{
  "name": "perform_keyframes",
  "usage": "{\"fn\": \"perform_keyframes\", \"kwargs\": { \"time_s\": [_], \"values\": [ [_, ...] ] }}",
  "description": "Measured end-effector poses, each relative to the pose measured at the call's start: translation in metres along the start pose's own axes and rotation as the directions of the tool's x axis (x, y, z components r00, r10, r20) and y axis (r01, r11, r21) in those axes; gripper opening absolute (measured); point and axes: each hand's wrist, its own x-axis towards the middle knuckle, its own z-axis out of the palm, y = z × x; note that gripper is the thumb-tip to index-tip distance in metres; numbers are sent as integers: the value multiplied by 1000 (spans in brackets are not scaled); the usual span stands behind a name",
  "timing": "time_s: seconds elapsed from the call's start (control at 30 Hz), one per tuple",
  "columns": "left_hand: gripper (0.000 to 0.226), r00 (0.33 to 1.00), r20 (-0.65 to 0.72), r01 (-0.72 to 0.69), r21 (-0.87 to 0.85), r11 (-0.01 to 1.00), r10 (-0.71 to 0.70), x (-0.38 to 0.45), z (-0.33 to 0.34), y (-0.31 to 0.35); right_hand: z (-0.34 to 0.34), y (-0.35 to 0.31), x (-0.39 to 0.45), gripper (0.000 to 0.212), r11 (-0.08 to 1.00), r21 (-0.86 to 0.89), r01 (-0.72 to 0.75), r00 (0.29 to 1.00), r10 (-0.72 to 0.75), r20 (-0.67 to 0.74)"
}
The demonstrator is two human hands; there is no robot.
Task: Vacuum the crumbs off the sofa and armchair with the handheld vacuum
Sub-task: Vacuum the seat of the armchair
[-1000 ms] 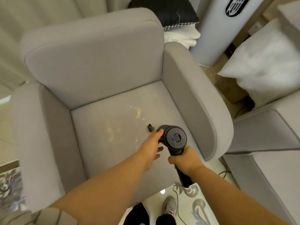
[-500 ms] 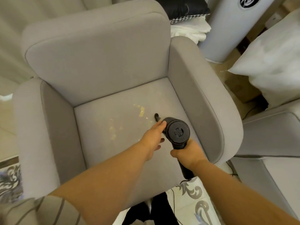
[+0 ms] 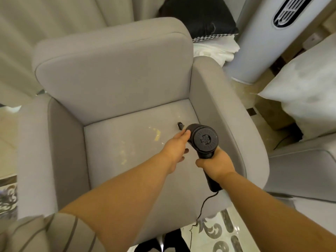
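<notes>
A grey armchair point(image 3: 112, 84) fills the view, with yellowish crumbs point(image 3: 157, 133) scattered on its seat cushion. My right hand point(image 3: 217, 164) grips the handle of a black handheld vacuum point(image 3: 204, 140), whose round rear vent faces me. The vacuum's narrow nozzle point(image 3: 180, 126) points at the seat near the right armrest, just right of the crumbs. My left hand point(image 3: 177, 148) holds the left side of the vacuum's barrel, thumb on top. A thin black cord point(image 3: 203, 206) hangs from the handle to the floor.
A grey sofa point(image 3: 300, 170) stands at the right with a white cushion point(image 3: 305, 99) on it. A white tower appliance point(image 3: 269, 39) and a black pillow point(image 3: 198, 17) are behind the armchair. Curtains point(image 3: 36, 24) hang at the left. Patterned tile floor point(image 3: 218, 233) lies below.
The vacuum and both hands have moved forward over the seat toward the back right, past the larger crumb patch. My head view shifted lower and to the right.
</notes>
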Motion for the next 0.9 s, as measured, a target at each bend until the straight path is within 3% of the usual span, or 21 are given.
{"fn": "perform_keyframes", "kwargs": {
  "time_s": [0.37,0.7,0.9],
  "values": [
    [53,984,-129,112,-76,991,-121,4,-24,-31,25,5,-1,31,996,-90,-18,975,37,218],
    [53,1000,-10,10,-55,998,-10,34,1,27,-14,-24,46,35,999,-18,44,999,-44,10],
    [50,998,-62,20,-68,997,-24,55,-3,30,-5,-29,71,40,1000,-18,20,998,-19,65]
  ]
}}
